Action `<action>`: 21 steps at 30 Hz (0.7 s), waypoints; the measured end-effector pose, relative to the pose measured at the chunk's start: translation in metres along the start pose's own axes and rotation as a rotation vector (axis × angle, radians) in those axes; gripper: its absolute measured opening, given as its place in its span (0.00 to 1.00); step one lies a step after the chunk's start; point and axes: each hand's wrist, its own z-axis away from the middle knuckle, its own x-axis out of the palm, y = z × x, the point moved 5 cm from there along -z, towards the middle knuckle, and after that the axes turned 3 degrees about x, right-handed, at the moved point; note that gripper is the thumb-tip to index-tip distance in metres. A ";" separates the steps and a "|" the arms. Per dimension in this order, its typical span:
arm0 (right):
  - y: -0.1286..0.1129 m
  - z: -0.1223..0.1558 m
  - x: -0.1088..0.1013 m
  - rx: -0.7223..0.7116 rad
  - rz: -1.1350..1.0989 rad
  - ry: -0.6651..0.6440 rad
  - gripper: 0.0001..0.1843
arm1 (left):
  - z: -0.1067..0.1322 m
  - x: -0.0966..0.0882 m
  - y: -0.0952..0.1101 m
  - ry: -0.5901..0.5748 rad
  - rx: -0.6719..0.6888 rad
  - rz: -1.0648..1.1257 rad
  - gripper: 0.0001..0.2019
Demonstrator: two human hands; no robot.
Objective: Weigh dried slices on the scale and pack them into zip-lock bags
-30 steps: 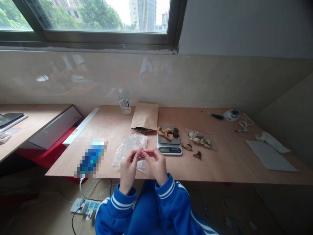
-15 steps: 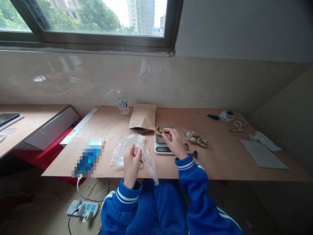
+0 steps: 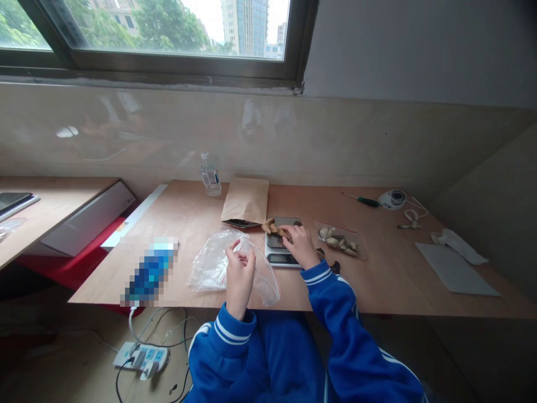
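My right hand [image 3: 301, 244] reaches over a small kitchen scale [image 3: 274, 258], its thumb and fingers closed on a brown dried piece [image 3: 284, 232]. More brown curved pieces [image 3: 268, 225] lie at the scale's left edge; I cannot make out their exact kind. My left hand [image 3: 240, 282] is raised in front of a clear plastic bag [image 3: 210, 263], with thumb and index finger apart and the other fingers curled. The crumpled bag spreads on the table behind and beside this hand. Dark pieces [image 3: 335, 267] sit by my right wrist, partly hidden.
Behind the scale lies a brown paper pouch [image 3: 245, 201], mouth toward me, beside a water bottle [image 3: 210, 178]. A zip bag of pale pieces [image 3: 339, 240] is right of the scale. Farther off are a screwdriver [image 3: 367, 201], a dome camera [image 3: 392, 199] and a grey sheet [image 3: 457, 268].
My left hand has moved right and its pinch on the plastic bag has loosened. The bag's hanging end now rests on the table. My right fingers have come down onto the brown piece.
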 end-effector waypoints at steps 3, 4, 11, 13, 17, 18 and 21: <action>0.005 0.001 -0.014 0.052 -0.208 0.110 0.15 | -0.002 0.002 -0.002 0.024 0.011 -0.054 0.21; 0.005 0.001 -0.019 0.074 -0.268 0.139 0.15 | -0.003 0.002 -0.003 0.040 0.015 -0.071 0.20; -0.020 0.016 -0.044 0.356 -1.114 -0.034 0.22 | -0.008 0.015 -0.001 0.090 0.051 -0.097 0.19; -0.041 0.027 -0.045 0.420 -1.377 -0.220 0.24 | -0.007 0.018 0.001 0.109 0.093 -0.081 0.18; -0.063 0.042 -0.039 0.426 -1.456 -0.349 0.24 | -0.006 0.020 0.001 0.107 0.146 -0.019 0.15; -0.063 0.043 -0.037 0.403 -1.384 -0.304 0.22 | -0.005 0.019 -0.001 0.106 0.134 -0.005 0.16; -0.054 0.043 -0.031 0.325 -1.080 -0.153 0.18 | -0.003 0.017 -0.008 0.100 0.067 0.053 0.19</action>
